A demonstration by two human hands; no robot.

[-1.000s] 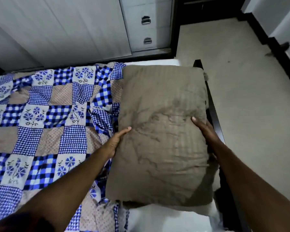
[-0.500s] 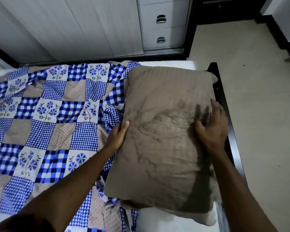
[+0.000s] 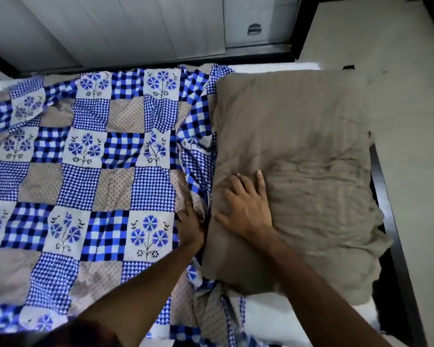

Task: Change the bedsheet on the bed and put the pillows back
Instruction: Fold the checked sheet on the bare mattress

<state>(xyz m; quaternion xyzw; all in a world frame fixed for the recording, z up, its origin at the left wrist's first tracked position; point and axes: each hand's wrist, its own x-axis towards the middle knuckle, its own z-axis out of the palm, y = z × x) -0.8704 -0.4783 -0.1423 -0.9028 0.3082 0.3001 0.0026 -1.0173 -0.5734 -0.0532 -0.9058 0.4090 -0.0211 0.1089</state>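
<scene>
Brown, faintly striped cloth lies under our right hand (image 3: 246,209), which rests flat on the pillow (image 3: 306,136) with its fingers straight and spread, pressing near the pillow's left edge. Our left hand (image 3: 191,227) sits just beside it, at the seam where the pillow meets the bedsheet (image 3: 85,159). Its fingers are blurred and partly lost in the fold, so we cannot tell whether they grip anything.

The pillow lies at the right end of the bed, creased around the pressing hand, and its right edge reaches the dark bed frame (image 3: 392,221). The bedsheet, a patchwork of blue checks, blue flowers and dotted tan squares, covers the rest of the bed and bunches in wrinkles against the pillow. White mattress (image 3: 273,319) shows bare below the pillow's near edge.

Beyond the bed stands a pale drawer unit (image 3: 254,28) with a metal handle; its drawers are closed, so we see nothing of their contents. Light floor (image 3: 406,83) runs along the right.
</scene>
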